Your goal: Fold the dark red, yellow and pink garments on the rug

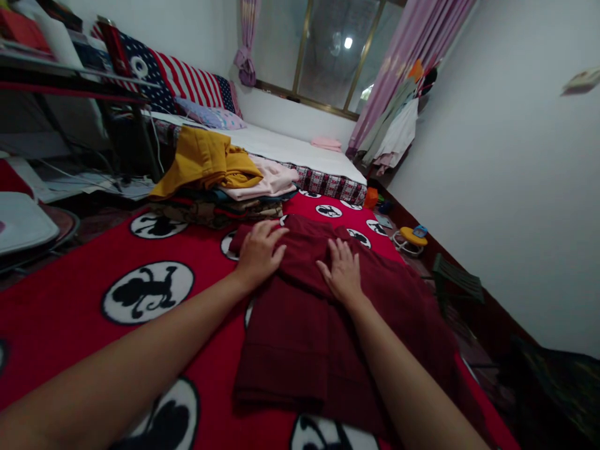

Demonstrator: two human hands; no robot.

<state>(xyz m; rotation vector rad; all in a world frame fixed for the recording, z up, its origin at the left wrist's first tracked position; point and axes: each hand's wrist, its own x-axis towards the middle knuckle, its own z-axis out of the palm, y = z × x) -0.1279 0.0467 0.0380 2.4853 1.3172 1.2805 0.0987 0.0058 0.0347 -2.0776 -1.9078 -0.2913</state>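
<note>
A dark maroon garment [290,337] is spread over a red blanket [210,350] with white ovals and black monkey figures. One sleeve lies folded down over its body, toward the camera. My left hand [260,253] rests on the garment's upper left part, fingers apart. Farther right, my right hand [343,272] lies flat on the middle of the cloth with its fingers extended. Neither hand grips anything. Just beyond my left hand is a stack of folded clothes, with a mustard yellow garment [206,159] and a pale pink one [272,178] on top.
Behind the blanket stands a bed [300,147] with a white sheet. A desk [70,84] and a white chair seat [25,222] are at the left. Along the right wall are a yellow stool [412,236] and a dark green folding stool [457,281].
</note>
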